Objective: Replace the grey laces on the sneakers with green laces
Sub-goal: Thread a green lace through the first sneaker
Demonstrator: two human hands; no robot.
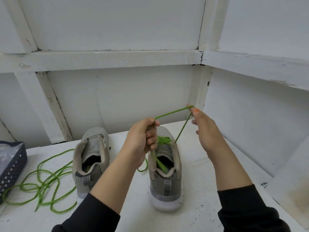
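The right sneaker (164,178) was stood heel-near on the worktop (200,198) at about 5 o'clock in the view, its eyelets already threaded with the green lace (173,113). The left hand (142,139) was clenched round that lace just above the tongue. The right hand (205,131), held apart at 2 o'clock from it, was pinching the far end of a taut loop. A bow or final tightening was judged to be in hand; the loop would best be kept taut and the lower grip firm, so that no slack was fed back. The left sneaker (91,158) was seen unlaced at 7 o'clock, with the spare green lace (43,180) lying loose at 8 o'clock.
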